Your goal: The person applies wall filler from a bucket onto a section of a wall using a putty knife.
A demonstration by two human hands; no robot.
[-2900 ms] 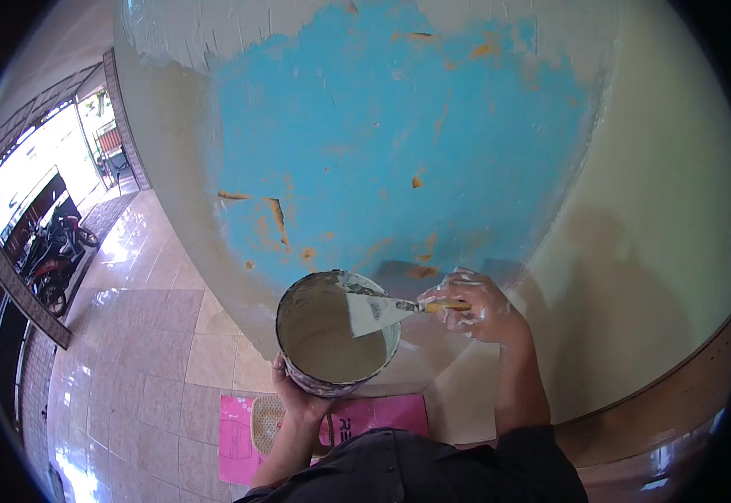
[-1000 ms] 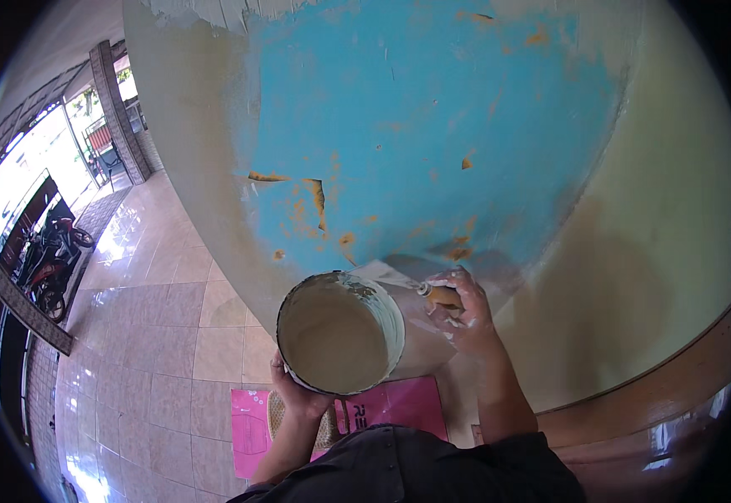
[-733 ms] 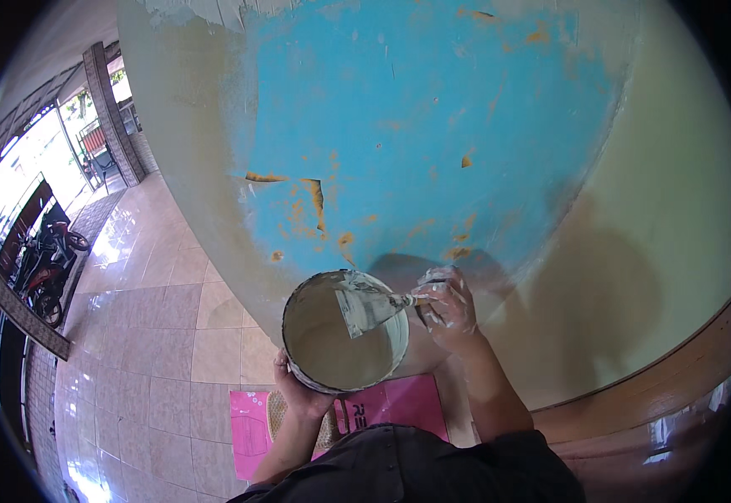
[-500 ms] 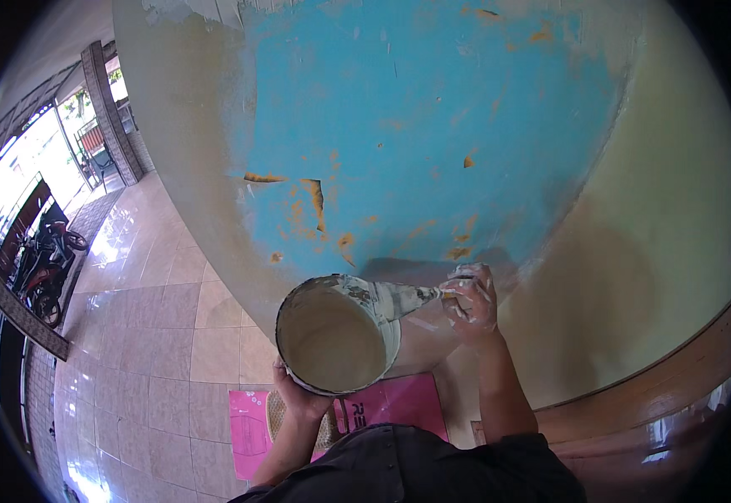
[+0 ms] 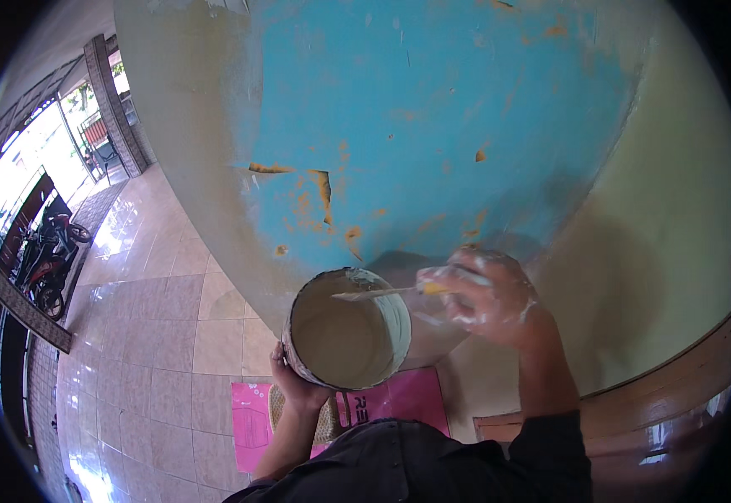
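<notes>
My left hand (image 5: 300,382) is closed on the near left side of a round bucket (image 5: 397,342), supporting it with its mouth facing up. Inside is smooth beige filler paste (image 5: 340,339), and pale paste coats the inner right wall. In my right hand (image 5: 487,293), smeared with white paste, is a putty knife (image 5: 374,293) with a yellow handle. Its blade appears edge-on and reaches over the bucket's mouth; whether it touches the paste I cannot tell. Beyond the bucket rises a wall (image 5: 441,101) with a blue patch, orange-brown chips and beige borders.
A pink cardboard sheet (image 5: 251,427) lies on the tiled floor (image 5: 147,335) below me, with a woven item (image 5: 326,423) on it. Brown wood (image 5: 634,415) runs along the lower right. A motorcycle (image 5: 47,256) stands by the opening at far left.
My right hand has drawn the putty knife up from the bucket's right rim and turned its blade edge-on over the mouth. The bucket has shifted slightly right in view.
</notes>
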